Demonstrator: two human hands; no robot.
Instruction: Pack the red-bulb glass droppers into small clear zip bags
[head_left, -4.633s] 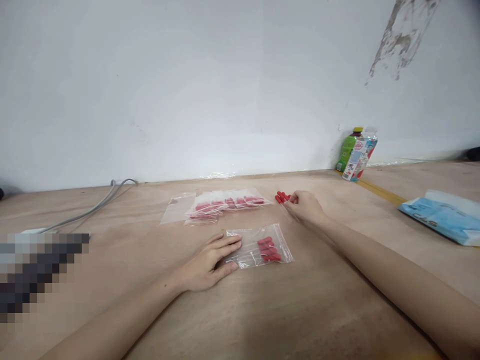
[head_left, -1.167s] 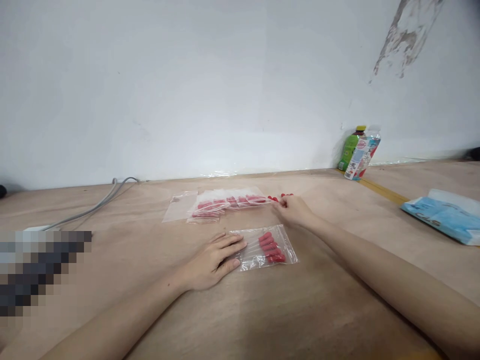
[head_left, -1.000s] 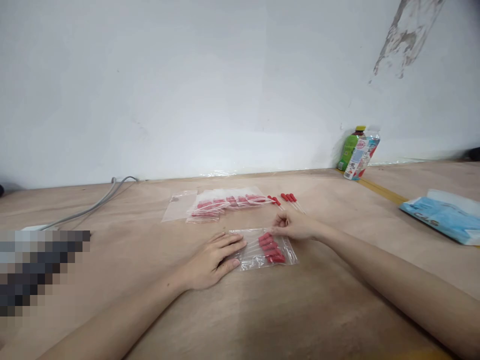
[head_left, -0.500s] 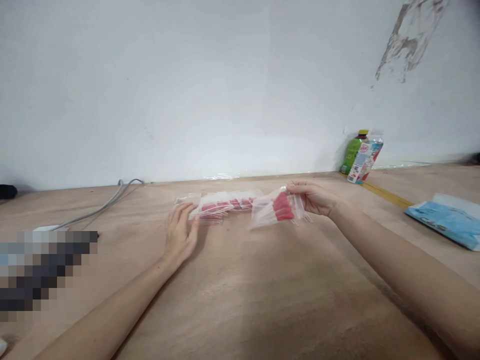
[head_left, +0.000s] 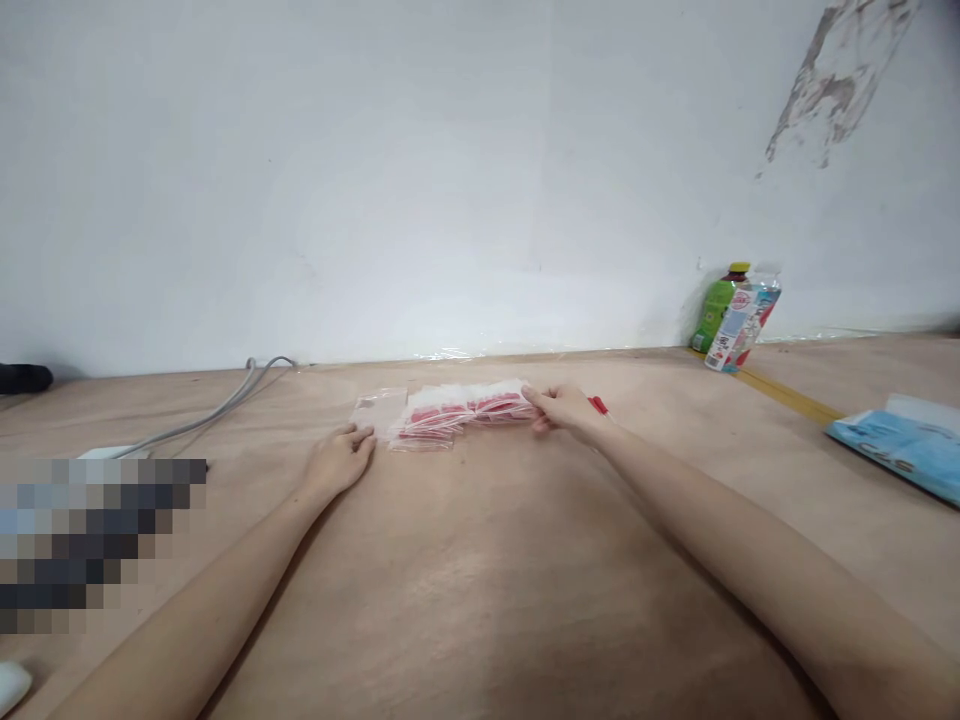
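So the plastic bags (head_left: 469, 405) are lying in a overlapping row on the wooden table (head_left: 480, 560), close to the wall (head_left: 450, 200). They're see-through but kinda milky where they stack up, with chunky red stuff showing through along the middle and shiny, slightly crinkled edges. Right hand (head_left: 531, 408) has thumb and fingers pinched on the right end of the row, red tips (head_left: 598, 405) just beyond it. Left hand (head_left: 364, 440) is loosely curled at the clear bag (head_left: 381, 405) on the left, can't tell if it's gripping.
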